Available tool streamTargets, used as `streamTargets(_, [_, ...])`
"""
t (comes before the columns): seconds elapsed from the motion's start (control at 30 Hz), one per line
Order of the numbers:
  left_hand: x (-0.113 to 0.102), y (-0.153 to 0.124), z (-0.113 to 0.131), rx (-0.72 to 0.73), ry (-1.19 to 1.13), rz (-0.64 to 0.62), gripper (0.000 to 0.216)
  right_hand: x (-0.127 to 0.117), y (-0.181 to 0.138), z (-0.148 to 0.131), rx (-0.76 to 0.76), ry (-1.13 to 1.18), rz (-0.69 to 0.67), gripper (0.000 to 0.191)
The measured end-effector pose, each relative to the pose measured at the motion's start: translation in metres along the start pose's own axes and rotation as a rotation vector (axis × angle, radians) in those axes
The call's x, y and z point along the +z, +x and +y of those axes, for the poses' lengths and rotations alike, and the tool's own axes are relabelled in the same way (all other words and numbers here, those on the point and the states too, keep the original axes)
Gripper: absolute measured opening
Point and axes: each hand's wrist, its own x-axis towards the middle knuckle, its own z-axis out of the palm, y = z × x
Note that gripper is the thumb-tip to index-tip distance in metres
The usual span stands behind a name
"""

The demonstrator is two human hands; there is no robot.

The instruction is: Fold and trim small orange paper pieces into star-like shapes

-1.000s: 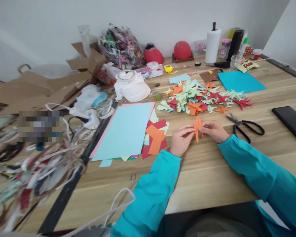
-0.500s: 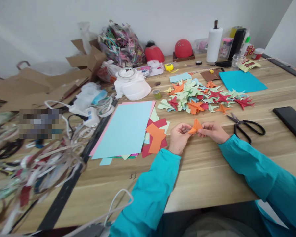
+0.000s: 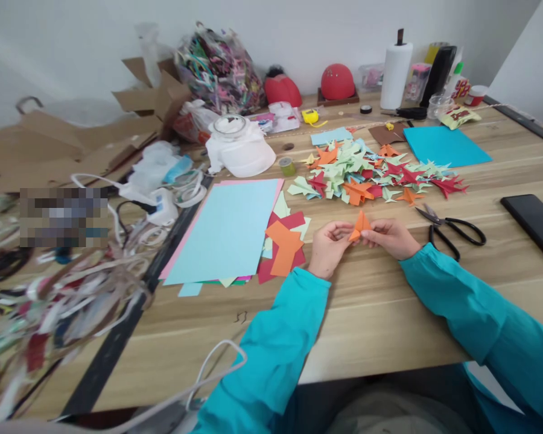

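Observation:
A small folded piece of orange paper (image 3: 361, 223), roughly triangular with its point upward, is held between both hands just above the wooden table (image 3: 371, 325). My left hand (image 3: 329, 248) pinches its lower left corner. My right hand (image 3: 393, 237) is closed on its right side, thumb pressed against the front. Behind the hands lies a pile of folded paper shapes (image 3: 350, 161) in pale green, orange, red and blue. Orange and red paper offcuts (image 3: 286, 247) lie left of my left hand. Black-handled scissors (image 3: 452, 226) rest open to the right of my right hand.
Light blue sheets (image 3: 226, 232) lie stacked on the left, with tangled ribbons and cords (image 3: 85, 301) beyond. A bright blue sheet (image 3: 446, 146) lies at back right, a black phone (image 3: 534, 226) at far right. A white cable (image 3: 208, 377) crosses near my left sleeve.
My right thumb has shifted up and inward on the orange paper, whose lower left flap looks tilted differently. Both hands keep hold of it. The view has turned slightly.

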Motion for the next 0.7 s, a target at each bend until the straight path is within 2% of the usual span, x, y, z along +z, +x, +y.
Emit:
streamTargets(0.33, [0.0, -0.0003, 0.002, -0.045, 0.011, 0.021, 0.028, 0.0, -0.0002, -0.003, -0.008, -0.029, -0.007, 0.029])
streamTargets(0.7, [-0.0044, 0.0016, -0.0023, -0.127, -0.049, 0.002, 0.021, 0.0003, -0.0011, -0.0075, 0.049, 0.002, 0.001, 0.031])
